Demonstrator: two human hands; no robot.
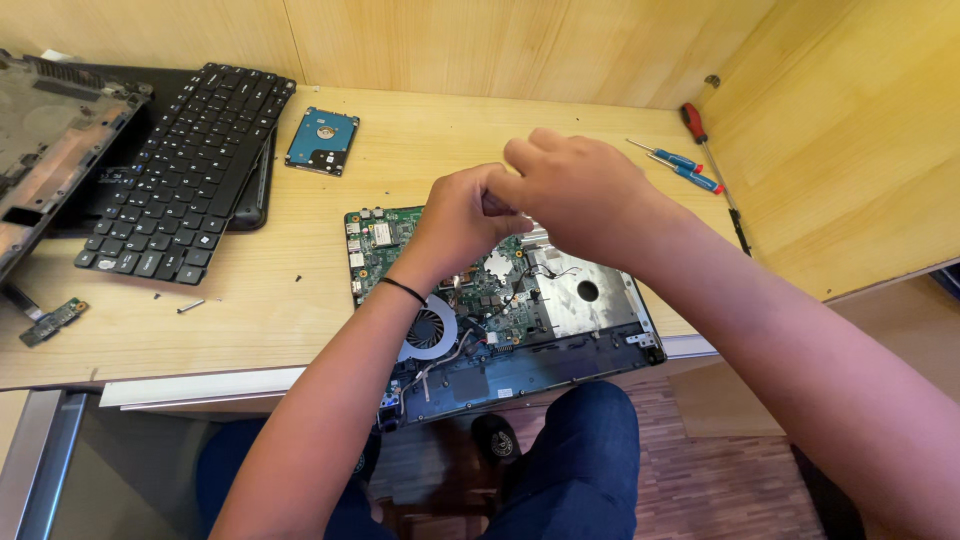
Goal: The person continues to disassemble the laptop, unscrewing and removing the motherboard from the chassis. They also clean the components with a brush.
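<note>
An opened laptop base (600, 345) lies on the wooden desk, its green circuit board (375, 240) and round cooling fan (430, 330) exposed. My left hand (460, 215), with a black band on the wrist, hovers over the board's far middle with fingers curled. My right hand (575, 190) meets it from the right, fingers bent and pinched against the left hand's fingertips. Whatever lies between the fingers is hidden by the hands. Thin black wires (555, 270) run across the board just below them.
A detached black keyboard (185, 165) rests on a dark laptop cover (50, 140) at the left. A blue hard drive (322, 140) lies behind the board. Screwdrivers (685, 170) sit at the right by the wooden side wall. A small green board (52, 320) and loose screws (190, 305) lie near the front left.
</note>
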